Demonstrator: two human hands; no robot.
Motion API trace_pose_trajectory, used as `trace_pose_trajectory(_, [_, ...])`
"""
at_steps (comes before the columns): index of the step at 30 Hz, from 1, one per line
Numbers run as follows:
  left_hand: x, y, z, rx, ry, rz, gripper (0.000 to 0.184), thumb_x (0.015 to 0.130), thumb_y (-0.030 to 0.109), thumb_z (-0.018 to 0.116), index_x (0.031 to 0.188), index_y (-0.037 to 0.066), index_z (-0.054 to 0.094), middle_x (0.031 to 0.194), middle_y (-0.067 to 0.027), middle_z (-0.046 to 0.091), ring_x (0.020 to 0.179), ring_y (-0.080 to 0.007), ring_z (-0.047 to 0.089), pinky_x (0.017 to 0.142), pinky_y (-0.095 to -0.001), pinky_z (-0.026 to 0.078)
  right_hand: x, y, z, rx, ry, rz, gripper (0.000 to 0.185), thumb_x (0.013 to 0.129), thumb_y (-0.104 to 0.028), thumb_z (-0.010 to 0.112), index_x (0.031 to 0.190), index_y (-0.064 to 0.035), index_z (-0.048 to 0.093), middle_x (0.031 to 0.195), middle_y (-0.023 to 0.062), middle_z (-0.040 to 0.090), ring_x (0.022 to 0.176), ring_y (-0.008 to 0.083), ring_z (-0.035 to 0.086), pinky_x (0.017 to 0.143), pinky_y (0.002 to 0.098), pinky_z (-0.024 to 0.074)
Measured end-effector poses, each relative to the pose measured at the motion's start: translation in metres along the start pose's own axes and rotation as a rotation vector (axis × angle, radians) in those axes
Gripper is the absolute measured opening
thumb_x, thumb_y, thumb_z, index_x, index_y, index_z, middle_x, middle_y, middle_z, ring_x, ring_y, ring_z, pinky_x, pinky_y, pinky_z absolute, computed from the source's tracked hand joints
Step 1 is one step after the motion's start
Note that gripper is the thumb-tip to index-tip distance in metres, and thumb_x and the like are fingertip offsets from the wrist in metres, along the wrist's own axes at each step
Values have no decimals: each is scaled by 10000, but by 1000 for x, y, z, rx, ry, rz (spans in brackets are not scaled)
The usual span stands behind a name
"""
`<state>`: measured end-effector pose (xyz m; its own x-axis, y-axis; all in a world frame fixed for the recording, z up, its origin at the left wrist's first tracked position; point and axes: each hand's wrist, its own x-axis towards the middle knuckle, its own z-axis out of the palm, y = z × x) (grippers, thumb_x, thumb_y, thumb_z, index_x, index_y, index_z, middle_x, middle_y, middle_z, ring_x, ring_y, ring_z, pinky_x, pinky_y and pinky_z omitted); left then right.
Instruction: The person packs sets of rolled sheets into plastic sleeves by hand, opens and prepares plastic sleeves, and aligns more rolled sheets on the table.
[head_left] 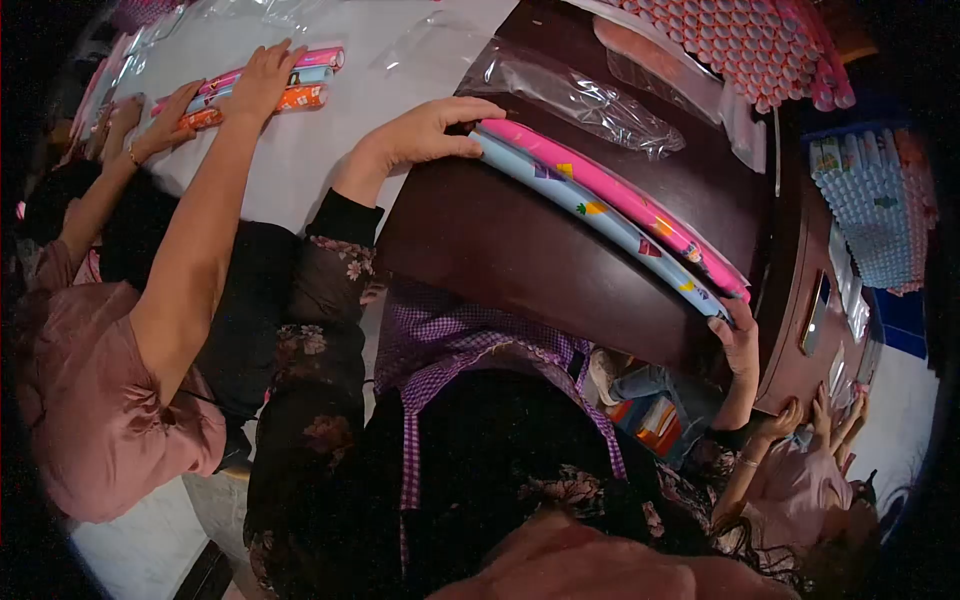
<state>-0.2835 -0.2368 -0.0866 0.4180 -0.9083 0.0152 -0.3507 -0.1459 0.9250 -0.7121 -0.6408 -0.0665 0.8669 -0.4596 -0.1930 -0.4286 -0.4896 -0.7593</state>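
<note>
Two rolls of patterned wrapping paper lie side by side over the dark brown table [480,235]: a pink roll [625,200] and a light blue roll [600,212] with colourful motifs. At their upper left end my left hand [430,135] is wrapped round the ends, thumb on the near side. My right hand [738,340] closes on the opposite end, its fingers curled behind the rolls and partly hidden.
Clear plastic wrap [590,100] lies behind the rolls. Stacked rolls [735,45] and bluish rolls [870,205] stand at right, near a phone [815,312]. At left, a co-worker's hand [258,85] presses rolls [305,97] on a white surface; other people's hands [820,415] work at lower right.
</note>
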Motion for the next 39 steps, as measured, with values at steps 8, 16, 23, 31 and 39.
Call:
trace_pose_trajectory(8, [-1,4,4,-23,32,-47,519,826,102,684,1333,105,570,1391,-79,528,1322,-238,446,1117,-362,329,3,-19,25,-551,257,-262,445,842,-154,727,1247,-27,594,1221,159,558,1135,331,525,943,423,433])
trace_pose_trajectory(16, [15,-20,-8,34,39,1,484,830,96,677,1303,64,579,1366,-105,542,1281,-243,480,1084,-357,359,50,-68,83,-853,370,-573,673,714,-188,782,1323,-69,520,1155,132,561,1043,326,530,894,432,428])
trace_pose_trajectory(23, [-7,24,12,-30,51,-40,495,818,59,686,1301,78,580,1348,-78,550,1248,-210,496,1043,-332,399,19,-72,65,-800,292,-650,501,712,-85,756,1182,-45,587,1078,127,581,986,325,564,826,425,473])
trace_pose_trajectory(31, [-1,8,8,-27,74,-76,487,815,39,674,1292,83,588,1342,-77,550,1235,-215,502,1038,-340,406,51,-127,50,-745,315,-735,441,770,-156,744,1162,-21,595,1063,129,595,961,332,565,819,425,475])
trace_pose_trajectory(39, [-2,7,8,-124,68,-98,494,809,63,688,1293,88,593,1357,-86,539,1249,-222,493,1061,-345,385,213,-226,29,-261,445,-729,293,831,-239,737,1012,-15,681,897,180,671,832,331,656,735,390,513])
